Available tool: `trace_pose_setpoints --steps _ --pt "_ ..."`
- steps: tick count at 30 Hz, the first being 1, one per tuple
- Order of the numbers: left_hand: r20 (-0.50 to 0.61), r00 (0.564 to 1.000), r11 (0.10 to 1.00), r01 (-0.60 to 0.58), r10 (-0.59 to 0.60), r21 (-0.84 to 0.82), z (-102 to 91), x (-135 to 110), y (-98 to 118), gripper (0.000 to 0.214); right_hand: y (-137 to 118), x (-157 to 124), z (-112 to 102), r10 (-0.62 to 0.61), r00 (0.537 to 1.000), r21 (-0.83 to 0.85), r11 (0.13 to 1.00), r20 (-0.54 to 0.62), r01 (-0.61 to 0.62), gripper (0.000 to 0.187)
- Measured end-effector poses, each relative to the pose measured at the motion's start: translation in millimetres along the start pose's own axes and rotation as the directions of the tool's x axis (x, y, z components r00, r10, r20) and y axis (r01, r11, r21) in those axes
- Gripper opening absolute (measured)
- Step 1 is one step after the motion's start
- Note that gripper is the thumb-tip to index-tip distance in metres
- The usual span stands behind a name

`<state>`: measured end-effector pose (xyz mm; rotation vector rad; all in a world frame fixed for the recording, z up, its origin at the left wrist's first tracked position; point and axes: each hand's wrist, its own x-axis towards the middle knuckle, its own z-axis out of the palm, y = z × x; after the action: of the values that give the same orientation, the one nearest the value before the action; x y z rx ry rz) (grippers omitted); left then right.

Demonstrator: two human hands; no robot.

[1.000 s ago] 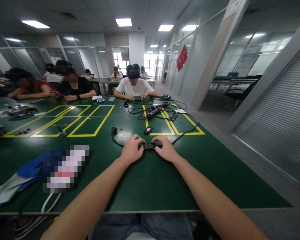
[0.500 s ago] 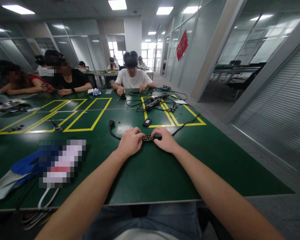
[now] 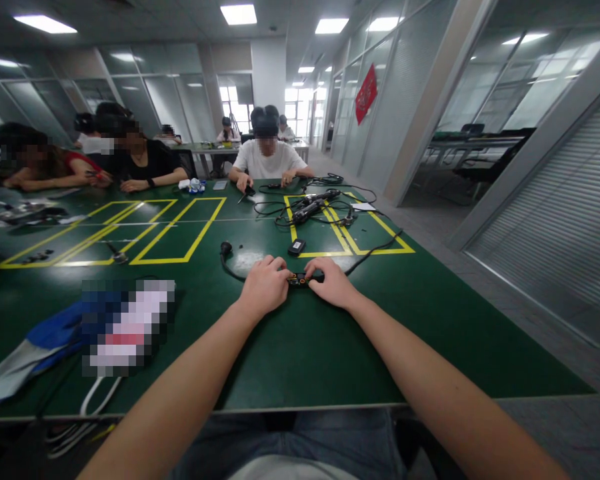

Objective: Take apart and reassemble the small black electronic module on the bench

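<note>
My left hand (image 3: 264, 288) and right hand (image 3: 334, 285) pinch the small black gadget (image 3: 297, 279) from both ends, fingers curled tight. It lies on the green worktop (image 3: 300, 360), long way left to right, as near one hand as the other. Maybe a circuit piece; too tiny to tell.

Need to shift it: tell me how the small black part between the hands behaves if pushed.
The small black part looks flat, so it would probably slide on the green table, not roll. The black cable apparently attached would likely drag and tug. Left hand and right hand hold it by fingertips: probably light.
</note>
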<state>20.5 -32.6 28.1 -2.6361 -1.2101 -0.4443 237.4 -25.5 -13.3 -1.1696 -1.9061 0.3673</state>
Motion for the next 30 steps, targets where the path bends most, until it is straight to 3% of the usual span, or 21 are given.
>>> trace_pose_setpoints --steps 7,11,15,23,30 --pt "0.005 0.999 0.997 0.044 -0.044 -0.060 3.6 2 0 0.029 -1 -1 -2 -0.025 1.000 -0.042 0.999 -0.001 0.025 0.015" --pt "-0.021 0.998 0.981 0.053 -0.058 -0.184 8.6 -1 -3 0.029 -7 -3 -8 -0.103 0.995 -0.164 0.981 0.016 0.104 0.019" --pt "-0.043 0.992 0.933 0.097 -0.119 -0.347 16.4 -1 -8 0.027 -13 -4 -19 -0.145 0.983 -0.276 0.946 0.113 0.171 0.026" --pt "-0.026 0.992 0.895 0.101 -0.124 -0.434 21.2 0 -12 0.026 -36 -3 -35 -0.001 0.937 -0.459 0.872 0.349 0.171 0.034" --pt "-0.006 0.996 0.923 0.083 -0.092 -0.376 14.2 -2 -7 0.027 -47 -4 -32 0.033 0.931 -0.520 0.837 0.363 0.173 0.033"
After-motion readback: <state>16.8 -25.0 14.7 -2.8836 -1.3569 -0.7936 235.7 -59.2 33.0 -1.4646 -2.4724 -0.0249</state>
